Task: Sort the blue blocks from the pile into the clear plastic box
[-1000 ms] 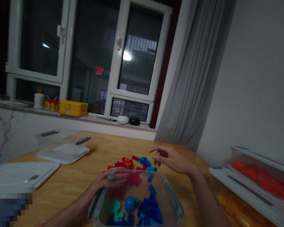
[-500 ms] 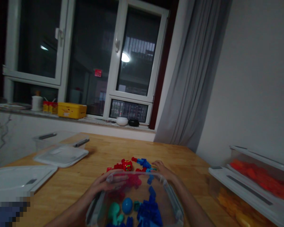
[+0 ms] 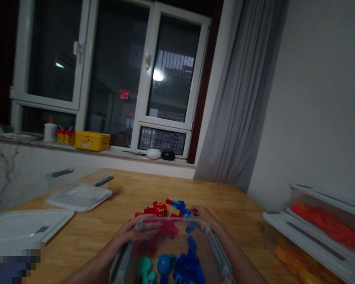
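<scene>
A clear plastic bin (image 3: pixel 215 248) sits at the near table edge with blue, teal and red toy blocks inside. My left hand (image 3: pixel 136 232) grips the bin's far left rim, fingers curled over it. Just past the far right corner, my right hand (image 3: pixel 205 217) rests with its fingertips at a blue block (image 3: pixel 185 213) in the pile of red and blue blocks (image 3: pixel 162 208) on the wooden table (image 3: pixel 106 221). Whether the fingers pinch that block is unclear.
Clear lidded boxes (image 3: pixel 79 189) and a white lid (image 3: pixel 20 225) lie on the left of the table. Bins of red and orange pieces (image 3: pixel 325 228) stand at the right. A yellow box (image 3: pixel 91 140) sits on the window sill.
My right hand dropped from above the block pile down to the bin's far right corner, fingertips now at the blue blocks. The left hand stayed on the rim.
</scene>
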The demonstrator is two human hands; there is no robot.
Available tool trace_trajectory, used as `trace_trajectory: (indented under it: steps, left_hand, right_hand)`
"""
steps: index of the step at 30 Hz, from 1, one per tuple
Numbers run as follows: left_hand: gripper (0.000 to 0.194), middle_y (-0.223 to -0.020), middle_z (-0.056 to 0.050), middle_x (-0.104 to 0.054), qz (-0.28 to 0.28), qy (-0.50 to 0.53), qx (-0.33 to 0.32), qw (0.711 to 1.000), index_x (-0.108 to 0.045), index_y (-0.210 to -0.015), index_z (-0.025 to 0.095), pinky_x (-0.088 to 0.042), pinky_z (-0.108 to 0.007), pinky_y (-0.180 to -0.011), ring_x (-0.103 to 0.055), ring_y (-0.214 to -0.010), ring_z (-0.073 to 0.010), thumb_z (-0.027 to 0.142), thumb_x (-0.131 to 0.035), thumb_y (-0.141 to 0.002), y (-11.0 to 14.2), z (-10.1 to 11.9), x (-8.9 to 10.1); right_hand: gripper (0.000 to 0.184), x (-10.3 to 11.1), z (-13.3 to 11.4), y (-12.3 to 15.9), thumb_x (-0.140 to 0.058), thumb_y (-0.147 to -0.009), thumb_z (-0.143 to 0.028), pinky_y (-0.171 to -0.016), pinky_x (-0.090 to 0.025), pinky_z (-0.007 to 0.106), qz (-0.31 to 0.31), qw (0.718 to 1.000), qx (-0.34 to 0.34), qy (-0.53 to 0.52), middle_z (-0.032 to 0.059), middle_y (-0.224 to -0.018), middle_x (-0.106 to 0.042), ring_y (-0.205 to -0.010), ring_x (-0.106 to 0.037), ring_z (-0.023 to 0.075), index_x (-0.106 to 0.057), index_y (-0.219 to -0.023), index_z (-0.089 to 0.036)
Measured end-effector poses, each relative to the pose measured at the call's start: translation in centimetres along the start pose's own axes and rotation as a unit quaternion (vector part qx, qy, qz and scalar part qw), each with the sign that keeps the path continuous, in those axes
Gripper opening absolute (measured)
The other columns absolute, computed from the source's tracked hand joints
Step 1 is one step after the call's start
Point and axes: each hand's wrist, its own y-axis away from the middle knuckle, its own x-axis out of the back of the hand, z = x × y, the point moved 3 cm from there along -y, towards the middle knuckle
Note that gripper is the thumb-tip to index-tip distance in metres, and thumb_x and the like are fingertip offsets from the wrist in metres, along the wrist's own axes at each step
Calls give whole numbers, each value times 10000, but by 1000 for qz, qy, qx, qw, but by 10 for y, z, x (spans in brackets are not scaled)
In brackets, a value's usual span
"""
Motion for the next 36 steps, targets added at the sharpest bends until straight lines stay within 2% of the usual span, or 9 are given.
trace_trajectory:
  steps: [4,7,10,14,19,24,27,31,36]
  left_hand:
    - [466,-1286,-152,-733,7,-3,15,1000,-755,-1180,215,-446,-595,-1066,-590,-1295,-436,188,-731,-715,6,4,-11]
    - [459,-1288,-153,-732,19,4,11,1000,-761,-1169,209,-453,-551,-1069,-586,-1305,-420,184,-735,-711,9,7,-17]
    - [465,-1279,-155,-736,13,10,13,1000,-767,-1166,199,-474,-545,-1042,-603,-1282,-422,185,-735,-703,8,8,-21]
    - [464,-1251,-161,-748,-3,2,15,1000,-775,-1153,182,-499,-538,-1003,-634,-1235,-427,184,-747,-689,6,9,-19]
    - [433,-1242,-135,-757,25,13,-2,1000,-772,-1144,220,-503,-520,-992,-622,-1263,-402,168,-706,-719,8,6,-15]
    - [464,-1262,-154,-744,10,23,5,1000,-756,-1178,211,-528,-528,-939,-647,-1221,-426,170,-716,-718,8,4,-17]
    - [481,-1280,-155,-735,13,30,1,999,-747,-1196,205,-506,-541,-991,-631,-1248,-418,152,-707,-720,6,2,-12]
    - [475,-1261,-157,-744,8,21,4,1000,-766,-1162,180,-475,-535,-1056,-634,-1250,-403,138,-723,-691,3,1,-7]
    - [459,-1269,-163,-737,-17,10,2,1000,-760,-1183,167,-469,-533,-1074,-643,-1240,-400,145,-704,-728,6,7,-17]
  right_hand:
    - [291,11,-20,3,-721,-711,-219,-803,-543,359,34,999,4,11,99,-947,-782,-894,-705,245,-767,-986,-134]
    - [335,32,-48,4,-697,-772,-297,-817,-531,361,72,997,23,12,126,-992,-777,-905,-704,246,-759,-1046,-115]
    - [405,62,-88,10,-657,-849,-401,-797,-515,355,108,993,57,0,130,-1038,-768,-845,-687,215,-733,-1124,-114]
    - [429,97,-150,33,-635,-891,-511,-739,-491,307,148,983,105,-37,75,-1011,-761,-805,-650,170,-716,-1141,-171]
    - [392,114,-205,70,-698,-865,-532,-643,-452,266,176,967,158,-98,33,-907,-753,-725,-601,134,-741,-1084,-208]
    - [325,111,-224,87,-696,-879,-504,-680,-476,273,144,976,159,-45,20,-878,-763,-744,-637,140,-763,-1044,-232]
    - [291,108,-228,89,-684,-893,-477,-672,-468,262,133,978,163,-7,1,-840,-759,-714,-619,126,-763,-1048,-244]
    - [273,102,-228,84,-686,-893,-458,-646,-447,255,108,981,163,15,-1,-890,-770,-703,-580,118,-764,-1052,-250]
    - [316,89,-221,76,-722,-862,-474,-702,-470,268,11,987,159,2,17,-932,-769,-795,-632,143,-776,-1054,-229]
